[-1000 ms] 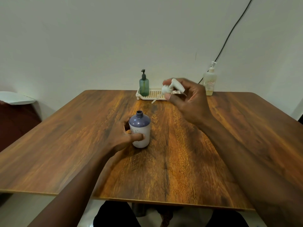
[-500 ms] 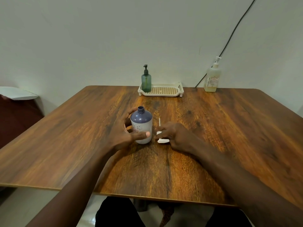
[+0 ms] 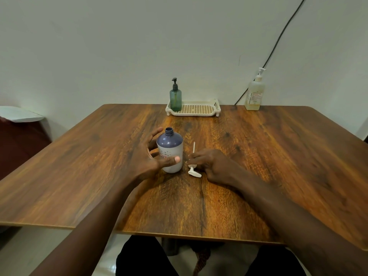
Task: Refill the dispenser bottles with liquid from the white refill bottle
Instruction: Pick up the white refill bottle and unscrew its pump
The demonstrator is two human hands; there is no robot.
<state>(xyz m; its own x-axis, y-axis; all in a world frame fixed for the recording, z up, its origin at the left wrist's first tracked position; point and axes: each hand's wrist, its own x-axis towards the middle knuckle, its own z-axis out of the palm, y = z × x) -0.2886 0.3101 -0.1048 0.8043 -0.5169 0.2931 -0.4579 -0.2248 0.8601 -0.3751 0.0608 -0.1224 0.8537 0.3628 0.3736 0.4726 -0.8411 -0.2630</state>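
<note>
A purple-topped dispenser bottle [image 3: 170, 150] stands uncapped near the table's middle. My left hand [image 3: 148, 158] holds it loosely, thumb on its front and fingers spread behind its left side. Its white pump head [image 3: 194, 172] lies on the table just right of the bottle, with the dip tube pointing away from me. My right hand [image 3: 211, 162] rests on the table with its fingertips closed on the pump's collar. A green dispenser bottle [image 3: 175, 98] with a black pump stands in the left end of a white slotted tray [image 3: 201, 110]. The whitish refill bottle [image 3: 254, 94] stands at the back right.
The wooden table [image 3: 278, 156] ends close to my body at the front edge. A black cable [image 3: 278, 38] runs down the wall behind the refill bottle. A dark seat with a white object [image 3: 20, 115] sits left of the table.
My right hand brought the pump head down from in front of the tray and laid it beside the purple bottle. My left hand has stayed on the bottle.
</note>
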